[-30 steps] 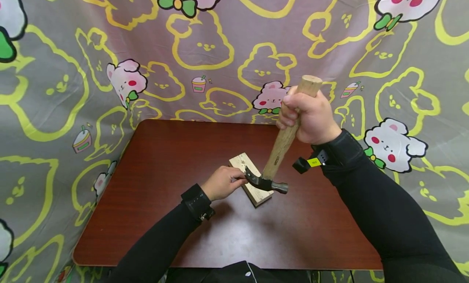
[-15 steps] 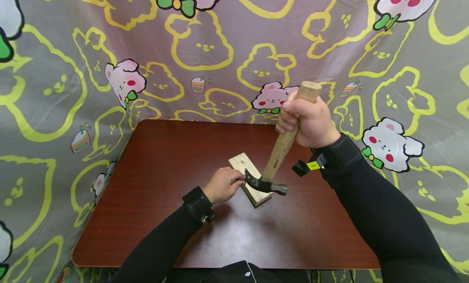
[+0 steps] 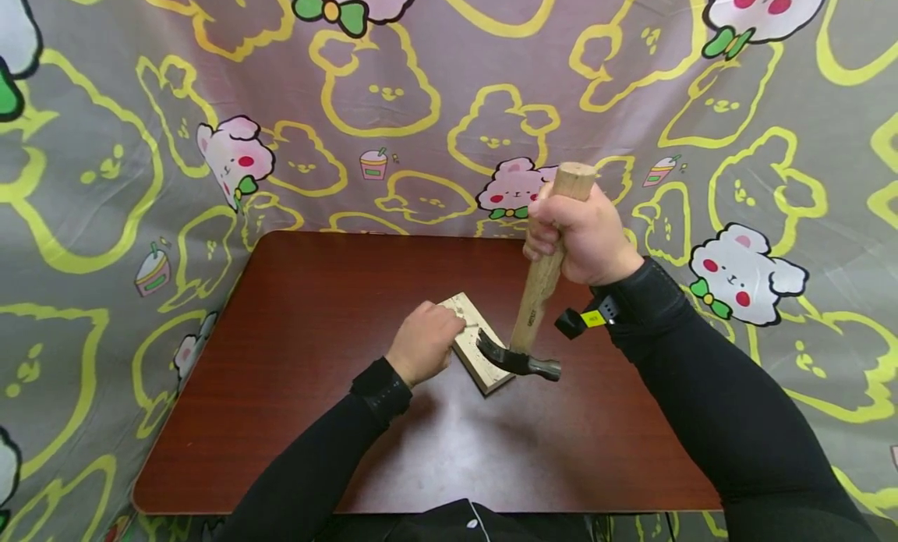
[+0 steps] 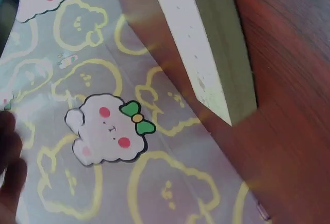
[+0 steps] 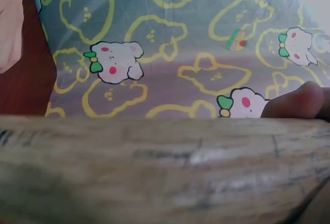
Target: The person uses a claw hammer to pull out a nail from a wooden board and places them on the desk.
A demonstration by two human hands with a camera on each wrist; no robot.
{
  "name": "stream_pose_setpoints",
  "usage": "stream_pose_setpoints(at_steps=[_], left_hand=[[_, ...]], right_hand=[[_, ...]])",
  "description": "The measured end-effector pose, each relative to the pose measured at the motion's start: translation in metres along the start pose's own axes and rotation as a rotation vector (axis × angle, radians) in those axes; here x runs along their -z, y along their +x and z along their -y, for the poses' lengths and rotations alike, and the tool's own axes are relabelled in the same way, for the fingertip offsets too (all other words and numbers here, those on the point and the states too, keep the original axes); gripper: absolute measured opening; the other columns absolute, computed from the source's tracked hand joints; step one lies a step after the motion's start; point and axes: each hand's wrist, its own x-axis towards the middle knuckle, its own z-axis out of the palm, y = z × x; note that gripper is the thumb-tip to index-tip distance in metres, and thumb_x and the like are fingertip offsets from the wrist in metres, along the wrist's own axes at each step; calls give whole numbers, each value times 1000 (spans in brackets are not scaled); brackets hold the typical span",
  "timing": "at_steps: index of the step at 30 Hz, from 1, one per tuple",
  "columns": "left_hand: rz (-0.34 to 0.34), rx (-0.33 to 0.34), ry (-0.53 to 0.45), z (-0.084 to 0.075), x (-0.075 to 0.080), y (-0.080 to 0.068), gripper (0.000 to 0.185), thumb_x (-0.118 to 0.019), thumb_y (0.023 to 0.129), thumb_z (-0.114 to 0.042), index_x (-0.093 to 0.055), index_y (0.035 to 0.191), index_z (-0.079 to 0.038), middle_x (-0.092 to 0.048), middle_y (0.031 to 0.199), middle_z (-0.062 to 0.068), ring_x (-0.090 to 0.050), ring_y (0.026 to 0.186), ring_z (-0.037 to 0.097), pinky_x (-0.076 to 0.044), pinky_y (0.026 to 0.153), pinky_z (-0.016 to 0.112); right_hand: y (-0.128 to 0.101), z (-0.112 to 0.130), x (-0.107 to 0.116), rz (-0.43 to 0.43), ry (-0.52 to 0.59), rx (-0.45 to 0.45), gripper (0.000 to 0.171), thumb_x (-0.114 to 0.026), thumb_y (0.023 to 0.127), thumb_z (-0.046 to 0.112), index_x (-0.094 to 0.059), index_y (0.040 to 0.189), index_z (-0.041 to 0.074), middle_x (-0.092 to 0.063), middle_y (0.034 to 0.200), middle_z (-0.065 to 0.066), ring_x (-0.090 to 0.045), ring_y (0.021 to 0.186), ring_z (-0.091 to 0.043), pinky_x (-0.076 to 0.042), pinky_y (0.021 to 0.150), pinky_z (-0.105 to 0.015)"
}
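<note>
Gripping claw hammer (image 3: 539, 292) by handle in curled fingers of right hand (image 3: 585, 234), with head over near end of wooden block (image 3: 480, 367). Holding left hand (image 3: 424, 343) at block's left edge; can't tell left fingers' state.

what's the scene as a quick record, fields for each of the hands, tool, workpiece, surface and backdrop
right hand: the right hand grips the hammer near the handle's end
left hand: the left hand is at the block's left edge in the head view; anything in its fingers can't be made out
tool: claw hammer, head below the right hand, claw towards the left
workpiece: pale wooden block, lying at a slant
surface: red-brown table
backdrop: cartoon-printed cloth
</note>
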Motion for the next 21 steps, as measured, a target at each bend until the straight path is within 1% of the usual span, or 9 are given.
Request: stream_pose_setpoints(at_steps=[2,4,6,9,11,13,17,21], left_hand=[[-76,84,8,8,10,2,14,-56,83,3,-64,91,-4,-59,77,6,-59,73,24,-46,71,38],[-155,174,-19,17,22,5,9,-60,89,2,-66,94,-2,-60,76,7,-58,70,25,-46,69,39],[-197,214,-61,25,31,7,4,-65,91,1,-67,95,-1,-60,76,7,-58,70,24,-46,68,40],[-193,227,-86,33,41,7,6,-69,91,0,-69,96,-1,-61,75,7,-58,69,22,-46,68,40],[-181,240,-83,35,46,6,7,-69,91,-1,-70,99,0,-62,76,7,-59,69,22,-47,69,40],[-184,267,-77,37,50,3,10,-69,92,-2,-71,102,1,-63,77,8,-59,69,23,-47,69,40],[-220,352,-46,43,54,-5,16,-70,92,-6,-73,105,2,-69,81,11,-64,72,26,-50,71,42],[-261,465,-29,49,59,-18,15,-70,91,-10,-75,100,1,-73,88,12,-68,77,27,-51,72,43]], right_hand=[[-3,-5,0,-5,-42,-58,30,-48,89,-4,-41,60,3,-30,52,-7,-31,44,-22,-31,45,-39],[-6,-10,2,-7,-90,-96,31,-49,89,-5,-41,60,1,-31,53,-8,-32,45,-23,-32,45,-40],[-9,-12,6,-16,-117,-98,31,-50,90,-5,-40,61,0,-31,53,-8,-32,45,-24,-32,44,-40],[-11,-13,12,-33,-136,-78,30,-49,90,-6,-40,62,-1,-31,54,-9,-32,45,-24,-32,44,-40],[-11,-12,14,-20,-145,-76,30,-50,91,-5,-41,62,-1,-32,54,-9,-32,45,-24,-32,44,-41],[-11,-12,15,2,-151,-81,31,-51,91,-4,-42,62,0,-33,54,-9,-33,46,-24,-33,44,-41],[-12,-10,15,29,-128,-84,32,-50,92,-5,-42,62,1,-33,54,-8,-32,46,-24,-33,46,-40],[-16,-9,15,24,-93,-86,30,-49,91,-6,-43,63,1,-31,54,-8,-31,46,-23,-32,45,-40]])
